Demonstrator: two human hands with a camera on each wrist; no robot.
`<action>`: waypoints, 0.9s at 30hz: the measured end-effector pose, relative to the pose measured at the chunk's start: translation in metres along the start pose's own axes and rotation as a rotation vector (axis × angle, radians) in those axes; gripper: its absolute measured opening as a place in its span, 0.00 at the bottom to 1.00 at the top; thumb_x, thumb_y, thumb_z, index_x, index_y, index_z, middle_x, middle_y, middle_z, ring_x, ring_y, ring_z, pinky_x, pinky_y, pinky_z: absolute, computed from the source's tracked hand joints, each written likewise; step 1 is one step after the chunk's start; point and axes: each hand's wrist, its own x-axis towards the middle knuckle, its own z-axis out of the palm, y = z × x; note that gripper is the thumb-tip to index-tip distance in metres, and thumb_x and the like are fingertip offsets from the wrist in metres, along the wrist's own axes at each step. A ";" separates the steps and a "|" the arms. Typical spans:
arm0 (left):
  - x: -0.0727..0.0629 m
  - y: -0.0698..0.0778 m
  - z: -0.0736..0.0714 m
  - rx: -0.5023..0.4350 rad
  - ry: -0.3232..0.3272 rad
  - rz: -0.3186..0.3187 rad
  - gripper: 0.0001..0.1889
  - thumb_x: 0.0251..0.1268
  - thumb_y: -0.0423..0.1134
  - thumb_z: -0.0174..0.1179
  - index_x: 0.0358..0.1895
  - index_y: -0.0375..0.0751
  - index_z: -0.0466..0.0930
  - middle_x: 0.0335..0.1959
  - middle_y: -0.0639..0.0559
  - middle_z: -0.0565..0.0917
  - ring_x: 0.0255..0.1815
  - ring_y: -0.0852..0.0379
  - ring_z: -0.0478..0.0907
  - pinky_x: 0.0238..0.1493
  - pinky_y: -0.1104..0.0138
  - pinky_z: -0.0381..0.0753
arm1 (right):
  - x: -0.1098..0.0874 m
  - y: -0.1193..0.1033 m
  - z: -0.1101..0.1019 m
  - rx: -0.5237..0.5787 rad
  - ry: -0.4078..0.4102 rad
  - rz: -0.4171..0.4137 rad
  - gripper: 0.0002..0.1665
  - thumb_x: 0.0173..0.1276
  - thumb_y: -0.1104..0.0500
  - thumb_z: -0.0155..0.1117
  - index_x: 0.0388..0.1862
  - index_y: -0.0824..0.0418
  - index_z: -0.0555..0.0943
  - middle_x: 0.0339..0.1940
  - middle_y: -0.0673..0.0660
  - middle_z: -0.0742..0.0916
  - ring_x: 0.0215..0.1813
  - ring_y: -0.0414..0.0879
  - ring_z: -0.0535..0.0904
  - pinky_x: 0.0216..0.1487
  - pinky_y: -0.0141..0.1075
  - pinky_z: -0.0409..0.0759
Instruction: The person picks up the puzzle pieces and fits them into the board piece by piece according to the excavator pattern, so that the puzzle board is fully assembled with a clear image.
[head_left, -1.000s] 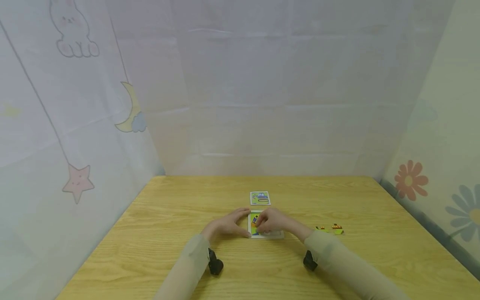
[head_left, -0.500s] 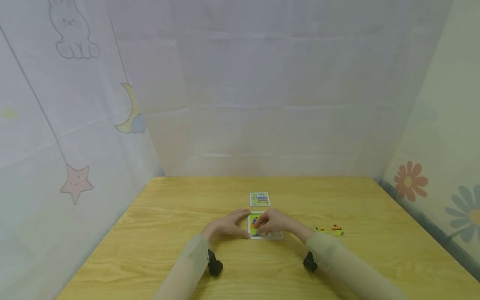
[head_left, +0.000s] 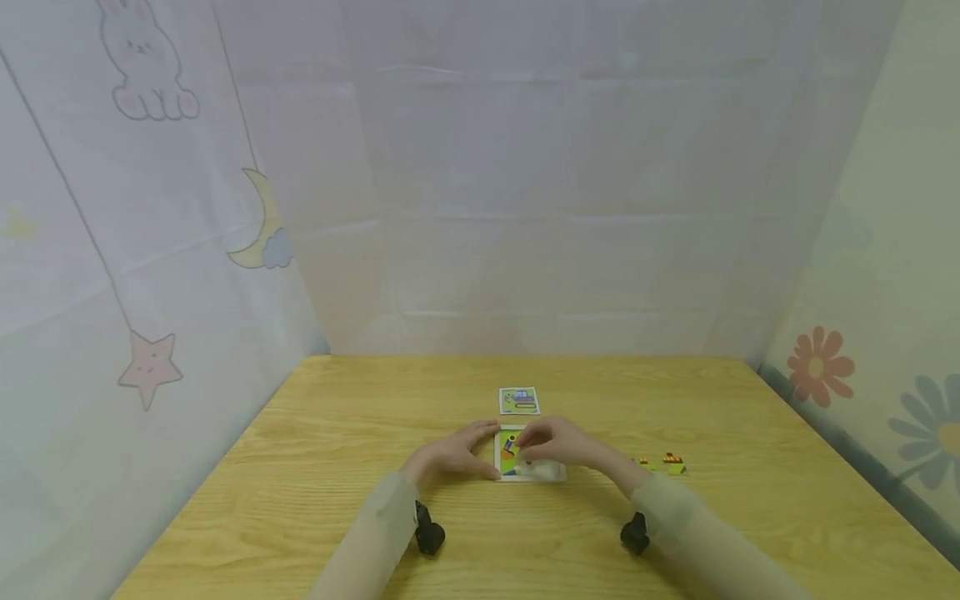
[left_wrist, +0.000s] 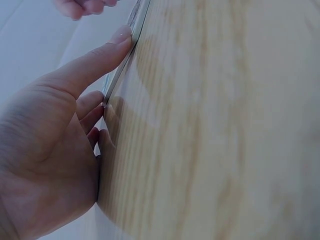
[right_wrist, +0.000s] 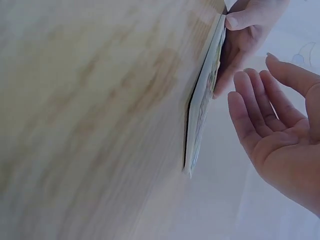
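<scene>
A small square picture puzzle in a white-rimmed tray (head_left: 537,478) lies flat on the wooden table, its left part showing green, blue and orange. My left hand (head_left: 454,451) holds the tray's left side, thumb at the near corner and fingertips at the far one. In the left wrist view, the thumb (left_wrist: 107,57) presses the tray's edge. My right hand (head_left: 561,442) is over the puzzle's right half and hides part of it. Seen from the right wrist, that hand's fingers (right_wrist: 250,107) are loosely bent, apart from the tray, with nothing between them.
Just beyond the tray lies a square printed card (head_left: 519,401) with a white border. Loose green and red puzzle pieces (head_left: 675,465) lie on the table (head_left: 360,400) to the right, partly behind the right sleeve. Printed cloth walls surround the table's back and sides.
My right hand has lifted and shifted slightly right from the puzzle, its fingers loosening and more of the picture showing. The left hand stays at the tray's left side.
</scene>
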 end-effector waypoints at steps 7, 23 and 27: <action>-0.002 0.001 0.002 -0.026 0.012 -0.008 0.45 0.55 0.52 0.65 0.74 0.49 0.52 0.76 0.51 0.48 0.76 0.46 0.43 0.72 0.45 0.46 | -0.014 0.001 -0.012 0.058 0.063 -0.043 0.15 0.65 0.56 0.63 0.45 0.67 0.82 0.40 0.57 0.87 0.39 0.37 0.82 0.40 0.30 0.80; -0.003 0.005 0.000 -0.032 0.009 0.007 0.45 0.56 0.49 0.66 0.74 0.47 0.51 0.77 0.48 0.47 0.76 0.44 0.42 0.72 0.44 0.45 | -0.052 0.014 -0.048 0.012 0.154 -0.026 0.15 0.66 0.53 0.62 0.48 0.60 0.81 0.43 0.58 0.86 0.43 0.40 0.82 0.44 0.33 0.81; -0.003 0.005 -0.001 -0.028 0.010 0.001 0.45 0.56 0.50 0.66 0.74 0.48 0.51 0.77 0.48 0.47 0.76 0.44 0.42 0.72 0.44 0.45 | -0.060 0.017 -0.056 -0.018 0.178 0.000 0.14 0.66 0.51 0.62 0.47 0.54 0.81 0.43 0.53 0.86 0.43 0.40 0.82 0.44 0.32 0.81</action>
